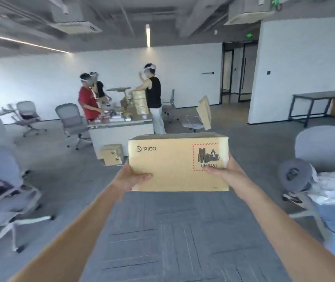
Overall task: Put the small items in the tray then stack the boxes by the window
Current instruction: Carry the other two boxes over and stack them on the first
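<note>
The person carries one cardboard box (177,163) out in front at arm's length, above the grey carpet; the left hand (133,178) has its grip clamped on the lower left corner, thumb over the near face, and the right hand (222,171) grasps the lower right edge, thumb on the hazard label. To do this well, the box should be kept level with both grips low and wide; no window shows here, so the carrier would likely need to turn to find it. The box is tan, closed, printed "PICO" with a red-bordered battery warning; another small box (111,154) sits on the floor beside a white bench (121,133).
</note>
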The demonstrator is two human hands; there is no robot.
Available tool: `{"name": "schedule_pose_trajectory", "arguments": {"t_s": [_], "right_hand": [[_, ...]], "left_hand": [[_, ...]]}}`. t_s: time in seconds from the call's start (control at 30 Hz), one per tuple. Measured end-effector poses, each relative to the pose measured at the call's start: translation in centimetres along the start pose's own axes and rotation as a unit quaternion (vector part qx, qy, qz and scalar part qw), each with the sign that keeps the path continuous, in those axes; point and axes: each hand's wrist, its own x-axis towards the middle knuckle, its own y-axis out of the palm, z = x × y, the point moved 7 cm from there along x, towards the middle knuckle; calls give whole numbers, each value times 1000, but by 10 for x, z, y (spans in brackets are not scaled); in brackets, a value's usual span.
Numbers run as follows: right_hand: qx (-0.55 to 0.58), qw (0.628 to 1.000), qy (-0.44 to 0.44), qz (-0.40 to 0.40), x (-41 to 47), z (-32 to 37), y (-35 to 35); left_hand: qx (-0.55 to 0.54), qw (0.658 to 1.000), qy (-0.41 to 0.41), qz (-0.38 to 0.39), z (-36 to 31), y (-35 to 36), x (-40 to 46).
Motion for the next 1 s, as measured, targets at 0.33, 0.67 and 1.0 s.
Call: {"name": "schedule_pose_trajectory", "arguments": {"t_s": [0.33, 0.67, 1.0], "right_hand": [[24, 969, -56, 238, -56, 121, 387], [32, 864, -103, 492, -245, 210, 861], [24, 767, -110, 631, -448, 259, 1206]], "left_hand": [[34, 963, -1, -267, 28, -358, -231], [-30, 872, -16, -488, 147, -692, -563], [-32, 774, -39, -631, 228, -903, -806]]}}
